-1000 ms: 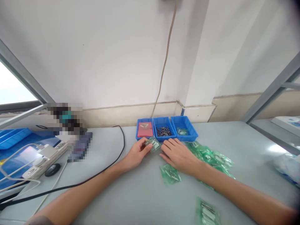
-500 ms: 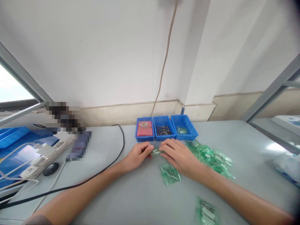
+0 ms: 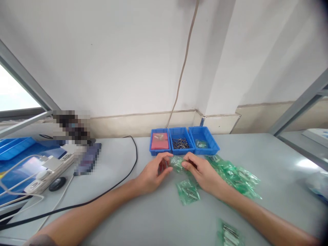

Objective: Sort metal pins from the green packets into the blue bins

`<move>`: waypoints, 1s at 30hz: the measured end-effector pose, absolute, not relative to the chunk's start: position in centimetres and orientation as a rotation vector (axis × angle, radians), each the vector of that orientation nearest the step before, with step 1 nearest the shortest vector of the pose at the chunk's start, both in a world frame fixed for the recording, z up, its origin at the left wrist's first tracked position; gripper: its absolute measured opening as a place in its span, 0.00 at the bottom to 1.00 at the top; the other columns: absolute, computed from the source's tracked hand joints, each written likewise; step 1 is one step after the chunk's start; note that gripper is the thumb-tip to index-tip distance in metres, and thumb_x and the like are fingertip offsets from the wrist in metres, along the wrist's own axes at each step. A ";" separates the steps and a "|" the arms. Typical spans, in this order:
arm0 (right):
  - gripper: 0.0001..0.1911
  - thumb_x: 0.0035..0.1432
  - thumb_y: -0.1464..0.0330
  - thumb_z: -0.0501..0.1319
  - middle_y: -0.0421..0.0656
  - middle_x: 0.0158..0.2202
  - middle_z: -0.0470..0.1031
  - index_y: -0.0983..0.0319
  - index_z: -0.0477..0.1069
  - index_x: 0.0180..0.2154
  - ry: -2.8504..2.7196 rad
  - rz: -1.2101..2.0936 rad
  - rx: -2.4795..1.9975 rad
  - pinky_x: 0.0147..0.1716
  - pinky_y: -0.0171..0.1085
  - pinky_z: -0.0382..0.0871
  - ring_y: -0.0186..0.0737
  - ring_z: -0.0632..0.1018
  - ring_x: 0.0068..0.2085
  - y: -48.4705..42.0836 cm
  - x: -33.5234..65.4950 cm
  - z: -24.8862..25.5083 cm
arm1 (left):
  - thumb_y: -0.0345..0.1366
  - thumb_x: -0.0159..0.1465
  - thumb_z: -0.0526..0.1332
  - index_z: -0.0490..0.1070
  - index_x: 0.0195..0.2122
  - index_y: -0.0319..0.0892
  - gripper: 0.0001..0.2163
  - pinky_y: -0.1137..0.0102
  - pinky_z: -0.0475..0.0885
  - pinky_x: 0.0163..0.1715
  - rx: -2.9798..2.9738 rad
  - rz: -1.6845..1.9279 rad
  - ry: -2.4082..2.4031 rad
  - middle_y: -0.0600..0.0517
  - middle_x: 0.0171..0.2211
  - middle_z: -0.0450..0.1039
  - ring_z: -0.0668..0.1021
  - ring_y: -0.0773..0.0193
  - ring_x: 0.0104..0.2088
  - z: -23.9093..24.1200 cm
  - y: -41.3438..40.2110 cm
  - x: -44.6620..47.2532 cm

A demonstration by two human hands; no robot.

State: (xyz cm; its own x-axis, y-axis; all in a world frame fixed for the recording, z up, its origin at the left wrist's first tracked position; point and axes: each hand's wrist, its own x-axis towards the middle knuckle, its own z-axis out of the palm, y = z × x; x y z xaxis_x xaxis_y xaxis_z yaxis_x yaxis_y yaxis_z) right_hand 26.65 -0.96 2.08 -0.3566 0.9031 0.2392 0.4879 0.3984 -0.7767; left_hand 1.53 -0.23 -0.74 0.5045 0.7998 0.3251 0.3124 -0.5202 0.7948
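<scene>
A small clear green-tinted plastic bag (image 3: pixel 176 163) with metal pins in it is held between my hands, in front of the blue bins. My right hand (image 3: pixel 202 172) pinches its right side between thumb and forefinger. At the bag's left edge, my left hand (image 3: pixel 153 172) has thumb and forefinger spread apart, with the other fingers curled behind. Just below lies another green bag (image 3: pixel 188 192) of metal pins. Nearer the front is a further bag (image 3: pixel 230 235) with pins side by side. Several green bags (image 3: pixel 234 174) are heaped beyond my right forearm.
Three blue bins stand against the wall: one with a red sheet (image 3: pixel 159 141), one with loose metal pins (image 3: pixel 180 143), one with a small bag (image 3: pixel 201 144). A black cable (image 3: pixel 112 186) crosses the left side, near a power strip (image 3: pixel 48 172) and black mouse (image 3: pixel 57 183).
My left thumb and forefinger have parted from a pinch. My right hand has turned to pinch the bag's right side, and more of the bag shows. The view has shifted slightly.
</scene>
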 end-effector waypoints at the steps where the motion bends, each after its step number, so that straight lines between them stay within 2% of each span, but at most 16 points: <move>1: 0.17 0.76 0.58 0.54 0.36 0.28 0.65 0.57 0.62 0.32 -2.000 0.791 -1.180 0.31 0.36 0.61 0.39 0.67 0.30 -0.9 26.6 1.9 | 0.42 0.77 0.59 0.61 0.66 0.47 0.19 0.67 0.73 0.41 2.054 0.929 0.910 0.49 0.44 0.72 0.75 0.61 0.39 -0.7 -0.2 1.5; 4: 0.12 0.75 0.58 0.55 0.38 0.31 0.71 0.57 0.68 0.39 -2.022 0.769 -1.163 0.32 0.37 0.64 0.40 0.70 0.32 -1.0 26.6 1.6 | 0.43 0.77 0.59 0.61 0.64 0.45 0.18 0.68 0.71 0.40 2.032 0.911 0.931 0.51 0.41 0.72 0.74 0.62 0.36 -0.4 0.0 1.7; 5: 0.11 0.75 0.58 0.55 0.38 0.33 0.73 0.57 0.69 0.43 -2.025 0.770 -1.162 0.33 0.37 0.65 0.40 0.71 0.33 -1.1 26.6 1.5 | 0.43 0.77 0.59 0.64 0.61 0.45 0.16 0.68 0.70 0.39 2.039 0.889 0.944 0.52 0.39 0.72 0.73 0.63 0.36 -0.3 0.0 1.8; 7: 0.09 0.75 0.60 0.56 0.38 0.34 0.74 0.56 0.70 0.47 -2.028 0.792 -1.166 0.34 0.37 0.66 0.41 0.73 0.34 -1.3 26.5 1.5 | 0.44 0.77 0.57 0.69 0.48 0.43 0.10 0.69 0.67 0.37 2.079 0.852 0.982 0.52 0.36 0.71 0.71 0.63 0.34 0.0 0.2 1.9; 8: 0.08 0.75 0.60 0.56 0.38 0.34 0.74 0.56 0.70 0.48 -2.028 0.810 -1.168 0.34 0.36 0.66 0.40 0.73 0.34 -1.4 26.5 1.5 | 0.44 0.78 0.56 0.69 0.43 0.42 0.11 0.69 0.66 0.37 2.094 0.846 1.003 0.53 0.35 0.70 0.70 0.63 0.34 0.1 0.2 2.0; 10: 0.08 0.74 0.61 0.58 0.37 0.33 0.74 0.56 0.70 0.50 -2.026 0.847 -1.177 0.33 0.36 0.66 0.40 0.73 0.33 -1.6 26.4 1.7 | 0.44 0.78 0.54 0.67 0.38 0.42 0.13 0.69 0.64 0.36 2.097 0.848 1.032 0.54 0.33 0.68 0.68 0.64 0.33 0.3 0.3 2.0; 13: 0.07 0.73 0.62 0.60 0.36 0.31 0.73 0.58 0.71 0.47 -2.048 0.859 -1.189 0.31 0.36 0.65 0.39 0.72 0.31 -1.6 26.3 1.8 | 0.45 0.79 0.53 0.67 0.40 0.42 0.13 0.69 0.64 0.36 2.065 0.854 1.020 0.54 0.33 0.69 0.69 0.64 0.33 0.3 0.2 2.0; 16: 0.06 0.74 0.64 0.58 0.38 0.32 0.74 0.58 0.70 0.42 -2.092 0.812 -1.156 0.33 0.36 0.65 0.39 0.72 0.32 -1.5 26.4 1.7 | 0.47 0.78 0.56 0.69 0.43 0.42 0.13 0.70 0.65 0.36 2.076 0.832 0.975 0.53 0.35 0.69 0.69 0.63 0.34 0.3 0.2 1.9; 19: 0.08 0.75 0.65 0.56 0.38 0.32 0.74 0.58 0.69 0.39 -2.127 0.769 -1.124 0.34 0.37 0.66 0.40 0.72 0.33 -1.5 26.5 1.5 | 0.48 0.76 0.59 0.68 0.39 0.42 0.14 0.70 0.64 0.35 2.140 0.802 0.947 0.53 0.34 0.67 0.68 0.64 0.33 0.4 0.3 2.0; 27: 0.08 0.74 0.61 0.58 0.38 0.31 0.74 0.58 0.71 0.46 -2.070 0.831 -1.155 0.31 0.37 0.66 0.40 0.72 0.30 -1.7 26.4 1.7 | 0.49 0.77 0.57 0.65 0.37 0.43 0.16 0.70 0.62 0.34 2.165 0.794 0.964 0.54 0.33 0.66 0.66 0.64 0.32 -0.4 0.7 1.8; 30: 0.09 0.73 0.60 0.59 0.38 0.31 0.73 0.58 0.72 0.44 -2.061 0.856 -1.164 0.31 0.37 0.66 0.39 0.72 0.30 -1.8 26.3 1.7 | 0.49 0.78 0.54 0.65 0.37 0.43 0.17 0.69 0.63 0.35 2.204 0.755 0.971 0.53 0.33 0.67 0.68 0.63 0.33 -0.8 0.8 1.7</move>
State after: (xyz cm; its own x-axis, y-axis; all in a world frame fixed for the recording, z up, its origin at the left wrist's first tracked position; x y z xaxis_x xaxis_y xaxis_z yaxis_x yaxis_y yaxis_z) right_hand 26.30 -1.76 1.75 -0.4239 0.8847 0.1937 0.4872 0.4031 -0.7747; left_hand 1.68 0.75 -0.75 0.5686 0.7832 0.2516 0.4369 -0.5467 0.7143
